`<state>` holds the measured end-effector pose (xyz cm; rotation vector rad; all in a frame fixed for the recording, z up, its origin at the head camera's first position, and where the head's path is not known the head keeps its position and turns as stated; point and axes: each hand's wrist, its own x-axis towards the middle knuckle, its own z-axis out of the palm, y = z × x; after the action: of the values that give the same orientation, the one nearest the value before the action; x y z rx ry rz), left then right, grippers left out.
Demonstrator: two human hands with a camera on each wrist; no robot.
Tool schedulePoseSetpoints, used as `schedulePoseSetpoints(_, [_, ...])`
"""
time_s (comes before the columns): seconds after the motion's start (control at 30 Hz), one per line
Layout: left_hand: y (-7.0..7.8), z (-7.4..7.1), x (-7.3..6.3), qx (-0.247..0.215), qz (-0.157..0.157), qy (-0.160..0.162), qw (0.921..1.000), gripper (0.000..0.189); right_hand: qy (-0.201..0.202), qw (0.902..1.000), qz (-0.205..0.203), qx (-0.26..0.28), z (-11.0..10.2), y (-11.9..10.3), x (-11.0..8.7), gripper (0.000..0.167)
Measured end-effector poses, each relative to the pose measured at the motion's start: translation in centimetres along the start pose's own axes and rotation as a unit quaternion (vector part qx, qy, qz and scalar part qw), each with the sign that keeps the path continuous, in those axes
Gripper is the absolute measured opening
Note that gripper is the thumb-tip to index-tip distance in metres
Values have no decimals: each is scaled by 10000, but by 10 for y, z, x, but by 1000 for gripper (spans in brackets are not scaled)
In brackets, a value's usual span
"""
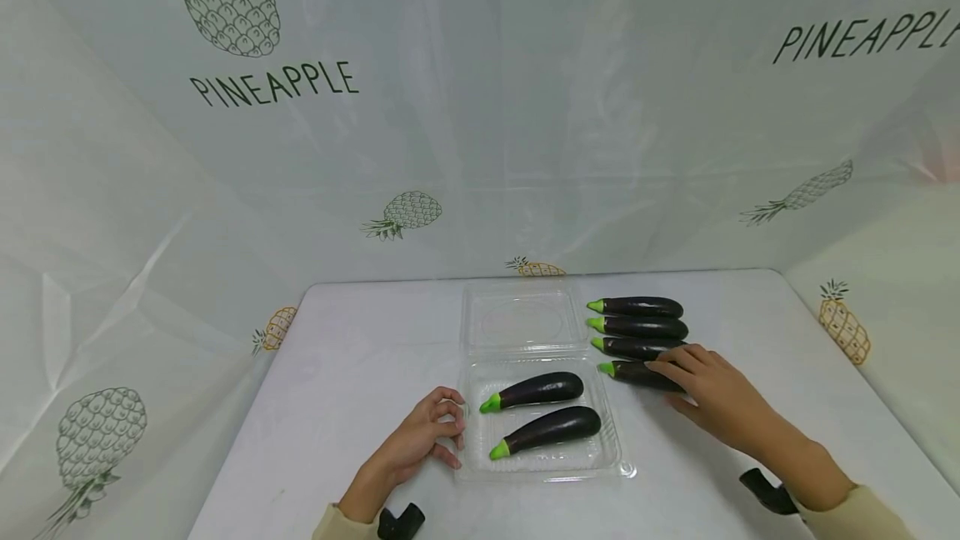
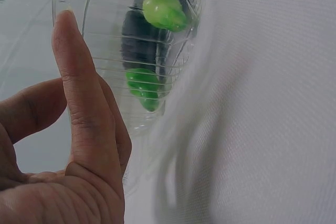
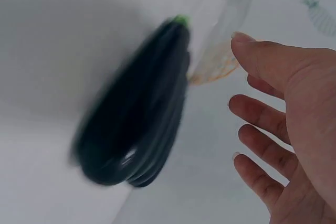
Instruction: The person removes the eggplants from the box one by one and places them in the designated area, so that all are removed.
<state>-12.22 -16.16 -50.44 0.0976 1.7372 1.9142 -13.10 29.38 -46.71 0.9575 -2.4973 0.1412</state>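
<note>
Two dark eggplants with green stems, an upper eggplant (image 1: 542, 389) and a lower eggplant (image 1: 555, 429), lie in the base of a clear plastic clamshell box (image 1: 540, 468) whose lid is folded back. My left hand (image 1: 431, 432) is at the box's left side, one straight finger up against the rim in the left wrist view. To the right of the box, several more eggplants lie in a row, stems to the left. Over the nearest eggplant (image 1: 637, 372) of that row is my right hand (image 1: 712, 394); its fingers are spread with nothing between them in the right wrist view.
The clear lid (image 1: 525, 319) lies flat behind the base. A white-covered table (image 1: 375, 332) carries everything. Behind and beside it hangs a pale sheet (image 1: 525, 107) printed with pineapples. Black wrist mounts (image 1: 401, 522) show below both hands.
</note>
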Motion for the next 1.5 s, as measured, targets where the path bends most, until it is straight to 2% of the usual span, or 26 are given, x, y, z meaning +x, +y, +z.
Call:
schedulePoseSetpoints(0.27, [0,-1,-1,-3,3,14,10000,39,-193,9995,-246,56,-7,-37,26,62])
schedulePoseSetpoints(0.47, [0,-1,-1,1,3,13,10000,38,-317,9973,-649,159,-1,-56,39,65])
schedulePoseSetpoints(0.7, [1,0,0,-2,-3,19,10000,38,-617,9922,-1081,21,8,-73,48,69])
schedulePoseSetpoints(1.03, [0,-1,1,0,38,15,10000,37,-660,9863,-1512,-86,21,-85,55,66])
schedulePoseSetpoints(1.37, [-1,-1,0,-12,34,-7,10000,38,-1075,9827,-1476,-318,30,-93,58,63])
schedulePoseSetpoints(1.5, [-1,-1,-1,-34,36,-4,10000,38,-1034,9821,-1502,-463,34,-95,59,64])
